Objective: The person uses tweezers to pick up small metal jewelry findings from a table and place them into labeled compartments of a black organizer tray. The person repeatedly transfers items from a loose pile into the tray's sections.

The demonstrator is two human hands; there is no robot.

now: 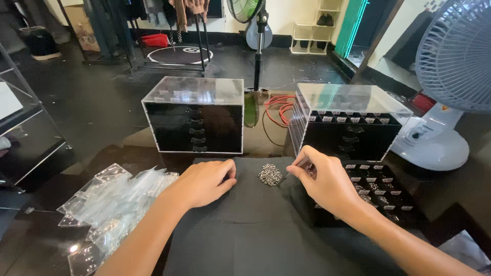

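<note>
Pile (269, 174) of small metal bits at mid-top of mat (255, 225). R hand (325, 179) just right of pile, grip pinched on thin tool (292, 170) w/ tip touching pile. L hand (204, 181) left of pile, flat on mat, holding nothing.

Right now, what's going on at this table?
A person works over a dark cloth mat. The right hand pinches a thin tool, seemingly tweezers, its tip at a small pile of silver metal pieces. The left hand rests flat on the mat, holding nothing. A pulled-out black compartment tray sits by the right hand; clear plastic bags lie left.
</note>
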